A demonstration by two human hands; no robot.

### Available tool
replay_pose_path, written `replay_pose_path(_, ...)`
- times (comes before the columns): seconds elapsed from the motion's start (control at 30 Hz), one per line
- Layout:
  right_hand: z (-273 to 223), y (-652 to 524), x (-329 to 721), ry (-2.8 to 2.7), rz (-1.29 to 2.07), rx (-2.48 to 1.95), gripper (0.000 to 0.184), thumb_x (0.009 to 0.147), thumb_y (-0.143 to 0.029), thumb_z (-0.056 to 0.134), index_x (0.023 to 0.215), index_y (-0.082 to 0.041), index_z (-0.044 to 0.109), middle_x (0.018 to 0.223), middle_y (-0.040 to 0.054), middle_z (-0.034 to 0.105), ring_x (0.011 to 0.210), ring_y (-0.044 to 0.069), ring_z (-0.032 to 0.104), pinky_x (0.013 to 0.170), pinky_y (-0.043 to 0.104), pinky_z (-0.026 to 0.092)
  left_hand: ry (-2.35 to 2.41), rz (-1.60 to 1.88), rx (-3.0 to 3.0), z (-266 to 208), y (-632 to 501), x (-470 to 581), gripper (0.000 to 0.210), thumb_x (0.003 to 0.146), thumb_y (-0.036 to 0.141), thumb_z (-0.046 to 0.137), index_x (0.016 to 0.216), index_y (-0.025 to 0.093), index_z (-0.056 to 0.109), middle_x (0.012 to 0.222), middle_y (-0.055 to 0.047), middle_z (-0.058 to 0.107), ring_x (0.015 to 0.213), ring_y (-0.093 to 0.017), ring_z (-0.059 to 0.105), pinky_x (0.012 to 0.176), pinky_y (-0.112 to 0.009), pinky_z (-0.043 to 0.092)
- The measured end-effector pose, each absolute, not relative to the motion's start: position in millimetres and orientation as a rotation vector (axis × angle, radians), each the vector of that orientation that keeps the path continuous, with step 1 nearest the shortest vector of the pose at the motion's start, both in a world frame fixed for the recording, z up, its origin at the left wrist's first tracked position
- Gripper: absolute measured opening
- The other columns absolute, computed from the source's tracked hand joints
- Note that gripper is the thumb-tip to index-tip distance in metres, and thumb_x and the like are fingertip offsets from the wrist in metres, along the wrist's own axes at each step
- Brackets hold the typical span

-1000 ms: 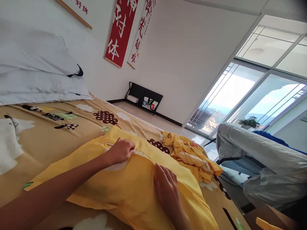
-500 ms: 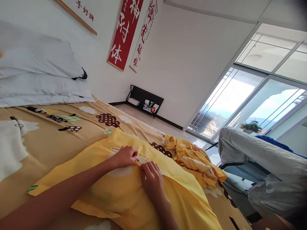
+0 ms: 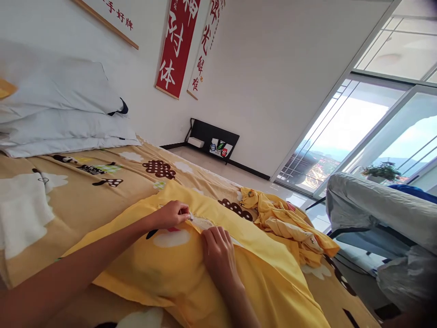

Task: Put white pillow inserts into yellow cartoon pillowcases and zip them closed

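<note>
A yellow pillowcase (image 3: 273, 269), bulging as if filled, lies on the bed. Along its top runs a slit-like opening (image 3: 203, 222) where a whitish lining or filling shows. My left hand (image 3: 172, 215) is closed in a pinch at the left end of this slit, with a tiny shiny bit, perhaps a zipper pull, by its fingertips. Just to the right, my right hand (image 3: 218, 255) has its fingers curled over the slit's near edge, gripping the yellow cloth. Its thumb is mostly hidden.
A patterned tan bedsheet (image 3: 102, 200) covers the bed. White pillows (image 3: 61, 105) are stacked at the left. Crumpled yellow cloth (image 3: 287, 223) lies near the far edge. A plastic-covered chair (image 3: 372, 205) stands at the right, and a black shelf (image 3: 215, 139) by the wall.
My left hand has slid left along the slit, away from my right hand, and more of the whitish strip shows between them. My right hand keeps its hold. The view has shifted slightly.
</note>
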State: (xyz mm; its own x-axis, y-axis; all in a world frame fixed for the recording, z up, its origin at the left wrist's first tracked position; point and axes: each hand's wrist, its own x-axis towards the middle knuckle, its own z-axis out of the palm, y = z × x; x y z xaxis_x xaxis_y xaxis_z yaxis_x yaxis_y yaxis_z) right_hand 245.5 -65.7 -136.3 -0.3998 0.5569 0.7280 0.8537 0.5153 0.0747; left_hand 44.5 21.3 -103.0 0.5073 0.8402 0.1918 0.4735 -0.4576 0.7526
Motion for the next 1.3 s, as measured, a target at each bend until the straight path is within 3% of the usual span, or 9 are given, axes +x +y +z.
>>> replay_pose_path(0.13, -118.9, -59.1, 242.6, -2.031, -0.431, -1.231, 0.015, 0.094, -0.017, 0.046, 0.101, -0.018, 0.060, 0.096, 0.0062, 0.064, 0.088, 0.020, 0.054, 0.078, 0.032, 0.037, 1.076, 0.792, 2.160, -100.3, 21.5, 58.1, 0.021, 0.078, 0.035, 0.046, 0.068, 0.017, 0.050, 0.063, 0.001, 0.050, 0.061, -0.014, 0.044, 0.058, -0.026, 0.030)
replay_pose_path(0.37, -110.5, -33.3, 227.1, -2.038, -0.328, -1.557, 0.019, 0.090, -0.020, 0.055, 0.074, -0.022, 0.065, 0.077, 0.0018, 0.065, 0.077, 0.019, 0.057, 0.068, 0.031, 0.034, 1.055, 0.909, 2.154, -99.4, 24.4, 71.8, 0.018, 0.080, 0.030, 0.046, 0.068, 0.017, 0.049, 0.063, 0.002, 0.050, 0.062, -0.013, 0.044, 0.059, -0.026, 0.031)
replay_pose_path(0.53, -132.5, -29.9, 227.5, -2.032, -0.423, -1.353, 0.012, 0.089, -0.018, 0.057, 0.086, -0.023, 0.067, 0.080, 0.0014, 0.063, 0.077, 0.018, 0.053, 0.070, 0.031, 0.034, 1.076, 0.907, 2.179, -105.3, 20.7, 67.7, 0.019, 0.081, 0.031, 0.047, 0.070, 0.017, 0.051, 0.063, 0.002, 0.052, 0.061, -0.013, 0.045, 0.058, -0.026, 0.031)
replay_pose_path(0.73, -133.7, -31.8, 230.2, -2.019, -0.569, -1.303, 0.021, 0.090, -0.012, 0.052, 0.075, -0.022, 0.063, 0.073, 0.0014, 0.059, 0.073, 0.018, 0.049, 0.068, 0.033, 0.029, 1.107, 0.871, 2.152, -110.0, 24.5, 63.6, 0.021, 0.080, 0.032, 0.047, 0.065, 0.017, 0.048, 0.061, 0.002, 0.049, 0.060, -0.013, 0.043, 0.057, -0.026, 0.029)
replay_pose_path(1.13, -132.7, -31.3, 237.3, -1.987, -0.580, -1.295, 0.020, 0.086, -0.008, 0.056, 0.074, -0.022, 0.064, 0.072, 0.0013, 0.059, 0.073, 0.018, 0.049, 0.070, 0.034, 0.028, 1.285, 0.874, 2.115, -108.9, 45.0, 29.8, 0.022, 0.072, 0.038, 0.045, 0.062, 0.018, 0.044, 0.061, 0.001, 0.047, 0.061, -0.014, 0.042, 0.059, -0.027, 0.032)
replay_pose_path(1.3, -130.6, -33.7, 237.6, -1.997, -0.610, -1.296, 0.019, 0.086, -0.008, 0.055, 0.076, -0.022, 0.064, 0.072, 0.0013, 0.061, 0.073, 0.019, 0.050, 0.073, 0.035, 0.029, 1.337, 0.884, 2.144, -110.2, 61.6, -10.6, 0.024, 0.075, 0.041, 0.044, 0.066, 0.018, 0.047, 0.067, -0.001, 0.053, 0.069, -0.017, 0.049, 0.067, -0.028, 0.037)
